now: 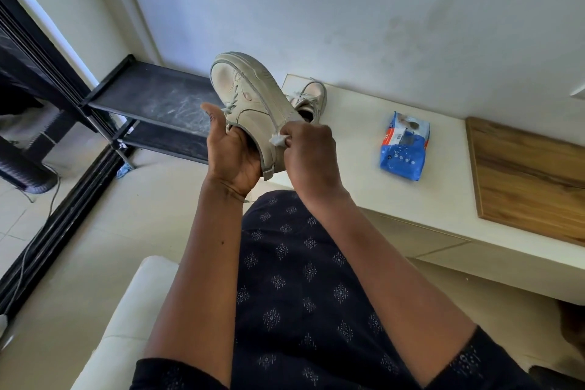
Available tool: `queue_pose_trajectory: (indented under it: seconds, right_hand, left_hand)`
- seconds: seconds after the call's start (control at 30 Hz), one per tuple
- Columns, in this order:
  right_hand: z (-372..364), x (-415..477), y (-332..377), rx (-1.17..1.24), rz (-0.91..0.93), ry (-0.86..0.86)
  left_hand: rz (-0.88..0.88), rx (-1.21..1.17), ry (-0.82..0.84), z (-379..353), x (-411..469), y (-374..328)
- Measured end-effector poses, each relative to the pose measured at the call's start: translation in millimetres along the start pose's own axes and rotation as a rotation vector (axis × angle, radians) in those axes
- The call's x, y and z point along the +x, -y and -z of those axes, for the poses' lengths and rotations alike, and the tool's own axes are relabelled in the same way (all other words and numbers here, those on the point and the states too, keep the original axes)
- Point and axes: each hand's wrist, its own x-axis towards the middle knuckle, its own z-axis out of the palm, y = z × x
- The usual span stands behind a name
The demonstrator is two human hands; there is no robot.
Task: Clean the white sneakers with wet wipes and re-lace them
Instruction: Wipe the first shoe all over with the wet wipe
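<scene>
The left hand (232,155) grips the held sneaker (250,98) at its heel end, fingers curled into the collar opening and thumb raised beside the laces. The right hand (311,155) pinches a crumpled wet wipe (278,139) against the shoe's side wall near the heel. We note that the two hands stand close together, with only the heel of the shoe between them. The shoe is in the air, toe pointing far and sole turned to the right, over the left end of the white ledge (348,123). The second sneaker (311,98) rests at the ledge's far left corner, close to the wall and partly hidden behind the held one. The wipes pack (403,146) lies flat to the right, well apart from both shoes, with bare ledge surface on all its sides. The wooden board (522,174) covers the ledge's right part, its left edge near the pack but not touching it. A black shelf rack (158,98) stands on the floor to the left, and open floor runs between it and the near white cushion (126,310). We count two sneakers, one wipe in hand, one pack, one board, one rack with two tiers showing.
</scene>
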Motion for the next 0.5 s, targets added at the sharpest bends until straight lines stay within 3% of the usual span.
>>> queue_pose_trajectory:
  seconds: [0.13,0.27,0.5]
  right_hand:
    - [14,-1,-12,0.127,-0.107,0.117]
    - [21,15,-14,0.191,-0.166,-0.106]
    - [22,57,-7,0.123,-0.105,-0.097]
  left_hand:
    - [0.022,0.05,0.022,-1,-3,-4]
    - [0.02,0.087,0.043,-8,-3,-8]
    - [0.105,0.187,0.076,-16,-7,-5]
